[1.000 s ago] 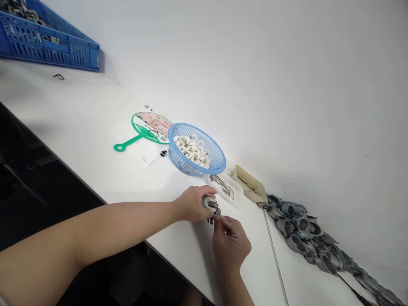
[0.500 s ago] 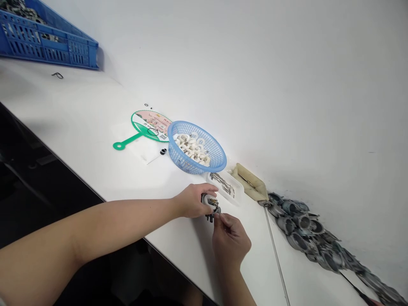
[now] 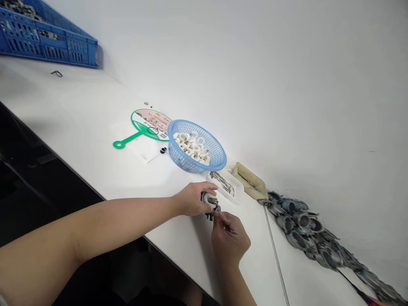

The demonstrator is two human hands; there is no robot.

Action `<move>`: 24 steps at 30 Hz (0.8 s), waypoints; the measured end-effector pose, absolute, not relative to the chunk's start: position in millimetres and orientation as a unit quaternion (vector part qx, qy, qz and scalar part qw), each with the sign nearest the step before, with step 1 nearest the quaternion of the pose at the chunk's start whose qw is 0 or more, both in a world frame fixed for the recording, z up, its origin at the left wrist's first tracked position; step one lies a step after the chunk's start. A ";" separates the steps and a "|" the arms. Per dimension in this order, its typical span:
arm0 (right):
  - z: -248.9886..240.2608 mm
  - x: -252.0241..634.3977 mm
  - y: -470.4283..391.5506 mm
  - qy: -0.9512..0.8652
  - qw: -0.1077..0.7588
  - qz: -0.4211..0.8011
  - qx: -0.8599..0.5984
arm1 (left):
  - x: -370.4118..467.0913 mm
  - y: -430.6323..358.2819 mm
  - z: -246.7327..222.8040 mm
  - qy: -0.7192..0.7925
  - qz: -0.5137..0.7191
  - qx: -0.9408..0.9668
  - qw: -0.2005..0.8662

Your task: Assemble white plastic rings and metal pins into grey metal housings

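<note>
My left hand is closed round a small grey metal part with a white ring in it, held just above the white table. Brass-coloured bits show on the part's face. My right hand is pinched at the part's lower right edge; whatever sits between its fingertips is too small to make out. Just beyond my hands lies a white tray of thin metal pins. Behind it stands a light-blue basket of white rings.
A beige bin stands right of the tray. Grey metal housings are piled along the wall at the right. Left of the basket lies a green-handled fan near a small black piece. A blue crate sits far left.
Both hands stay at the metal part, with only a very slight shift of the right hand. The whole view has moved up a little.
</note>
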State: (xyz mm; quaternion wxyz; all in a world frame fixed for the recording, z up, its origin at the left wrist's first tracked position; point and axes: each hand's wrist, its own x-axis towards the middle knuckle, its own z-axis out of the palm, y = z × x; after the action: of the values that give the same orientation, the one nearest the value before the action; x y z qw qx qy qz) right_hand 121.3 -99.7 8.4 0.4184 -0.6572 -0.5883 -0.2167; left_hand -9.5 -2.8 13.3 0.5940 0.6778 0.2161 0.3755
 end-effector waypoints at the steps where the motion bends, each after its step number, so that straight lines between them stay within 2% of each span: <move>1: 8.4 121.2 -99.6 -0.589 0.421 -0.218 -0.655 | -9.6 -2.7 13.2 0.216 0.375 0.679 0.593; 24: 12.3 112.0 -96.3 -0.616 0.409 -0.297 -0.604 | -8.8 -1.2 8.2 0.208 0.377 0.672 0.603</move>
State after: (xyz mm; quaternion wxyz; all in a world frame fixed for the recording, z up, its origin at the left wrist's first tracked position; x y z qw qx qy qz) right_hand 112.0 -96.3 12.3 0.4094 -0.6044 -0.6156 -0.2970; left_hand -8.8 -1.2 8.2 0.6029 0.6716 0.2081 0.3772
